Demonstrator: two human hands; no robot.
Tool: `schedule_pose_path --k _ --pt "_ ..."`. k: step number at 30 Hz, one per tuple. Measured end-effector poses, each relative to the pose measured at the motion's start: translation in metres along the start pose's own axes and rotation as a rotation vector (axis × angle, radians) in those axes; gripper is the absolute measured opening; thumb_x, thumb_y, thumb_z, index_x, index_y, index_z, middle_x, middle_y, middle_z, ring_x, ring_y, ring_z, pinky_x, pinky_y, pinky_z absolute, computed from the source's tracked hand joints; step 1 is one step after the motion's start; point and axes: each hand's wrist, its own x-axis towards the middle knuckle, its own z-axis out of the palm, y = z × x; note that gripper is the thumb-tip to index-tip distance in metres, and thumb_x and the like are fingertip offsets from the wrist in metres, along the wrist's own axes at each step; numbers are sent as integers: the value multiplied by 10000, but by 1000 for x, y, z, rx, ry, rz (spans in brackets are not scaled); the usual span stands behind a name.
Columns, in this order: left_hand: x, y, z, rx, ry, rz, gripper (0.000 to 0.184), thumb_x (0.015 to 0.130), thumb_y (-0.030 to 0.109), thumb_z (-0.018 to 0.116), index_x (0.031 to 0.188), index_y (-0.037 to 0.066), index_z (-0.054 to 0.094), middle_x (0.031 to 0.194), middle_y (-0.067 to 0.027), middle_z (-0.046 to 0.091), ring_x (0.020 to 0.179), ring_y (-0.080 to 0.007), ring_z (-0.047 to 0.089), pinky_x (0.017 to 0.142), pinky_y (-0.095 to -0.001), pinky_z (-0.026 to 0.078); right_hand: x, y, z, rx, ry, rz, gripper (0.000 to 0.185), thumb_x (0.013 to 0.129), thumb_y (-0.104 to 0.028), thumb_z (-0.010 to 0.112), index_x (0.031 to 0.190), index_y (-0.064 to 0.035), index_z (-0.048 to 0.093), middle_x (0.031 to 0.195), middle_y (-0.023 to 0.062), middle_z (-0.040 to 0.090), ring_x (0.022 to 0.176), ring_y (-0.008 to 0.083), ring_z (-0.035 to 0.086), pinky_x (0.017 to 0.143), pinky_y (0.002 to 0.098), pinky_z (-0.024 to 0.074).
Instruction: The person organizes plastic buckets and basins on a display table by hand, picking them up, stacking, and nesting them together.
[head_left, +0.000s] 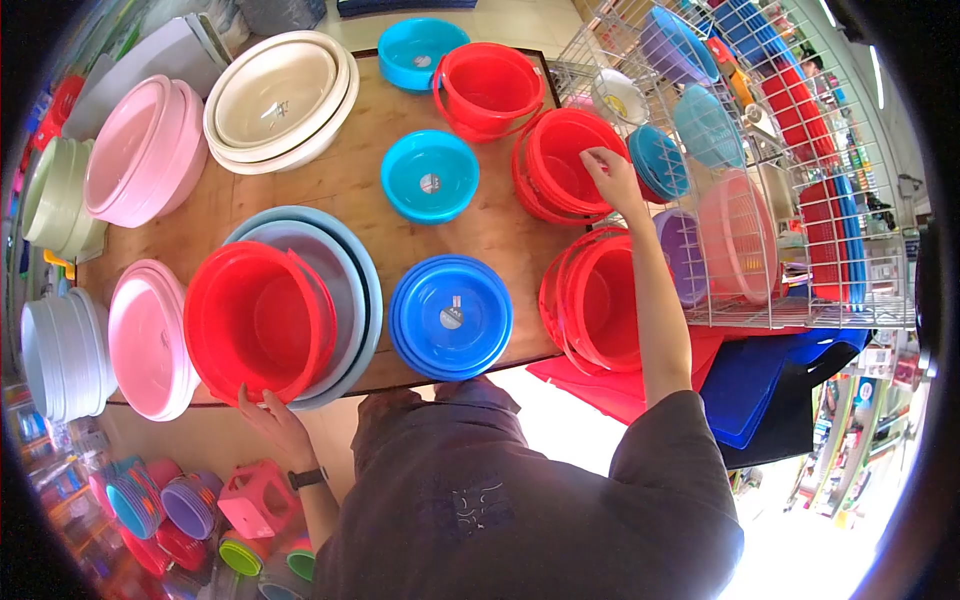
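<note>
My left hand (275, 422) is at the lower left, its fingertips gripping the near rim of a red bucket (250, 320). That bucket overlaps a nested stack of grey-blue basins (362, 300). My right hand (613, 180) reaches over a stack of red buckets (565, 160) on the right, its curved fingers slightly apart with nothing visible in them. Below it my forearm passes across another red bucket stack (605, 300). Between my arms sits a stack of blue basins (450, 318), with a turquoise basin (430, 177) beyond it.
The wooden table (370, 230) also bears cream basins (280, 95), pink basins (150, 150) and another red bucket (490, 90). A wire rack (740, 322) stands along the right side. Colourful containers (190, 505) are at the lower left, below the table edge.
</note>
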Motion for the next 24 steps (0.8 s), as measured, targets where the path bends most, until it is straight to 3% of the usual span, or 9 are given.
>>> schedule_pose_path --k 3,4,7,10,14,17,23,24 --pt "0 -3 0 36 9 20 458 957 216 485 1326 -47 419 1280 -255 466 1154 -382 453 939 -439 369 19 5 39 90 -2 -73 346 895 -272 640 1090 15 641 930 185 693 869 259 683 763 344 521" --pt "0 -4 0 46 10 18 457 957 216 491 1330 -38 419 1268 -251 469 1135 -374 461 900 -429 391 27 3 52 186 -60 8 379 894 -268 641 1158 1 599 941 171 691 869 245 678 753 339 523" --pt "2 -12 3 81 23 57 449 943 185 493 1325 -40 423 1286 -252 464 1155 -379 453 916 -437 383 52 -11 92 468 -213 253 536 893 -255 642 1345 -44 446 987 133 676 878 212 659 725 328 525" --pt "1 -5 2 -6 0 -43 459 933 180 488 1318 -61 419 1310 -257 460 1215 -383 430 1031 -453 314 76 -21 128 654 -342 437 757 896 -227 630 1500 -131 184 1109 126 618 895 234 628 701 343 536" --pt "1 -8 5 44 30 -10 449 928 156 483 1323 -49 418 1301 -249 459 1205 -379 429 1017 -444 321 103 -22 173 572 -258 594 747 876 -221 630 1499 -196 219 1082 145 594 839 242 618 698 375 564" --pt "0 -10 3 85 29 -5 437 921 126 479 1323 -36 425 1286 -250 458 1175 -390 437 983 -445 343 123 -8 195 510 -298 635 747 885 -219 652 1491 -194 216 1068 108 587 880 198 609 713 341 551" --pt "0 1 3 11 24 -46 432 931 142 474 1322 -33 419 1286 -248 450 1195 -384 426 1005 -452 325 149 18 219 735 -31 666 485 823 -236 732 1228 -46 544 946 62 610 799 154 599 670 316 538" --pt "0 0 3 13 22 -48 431 932 143 473 1321 -34 417 1283 -247 452 1196 -383 426 1008 -451 324 148 18 221 717 40 650 407 796 -259 767 1103 -37 620 928 52 622 791 147 602 667 304 534"
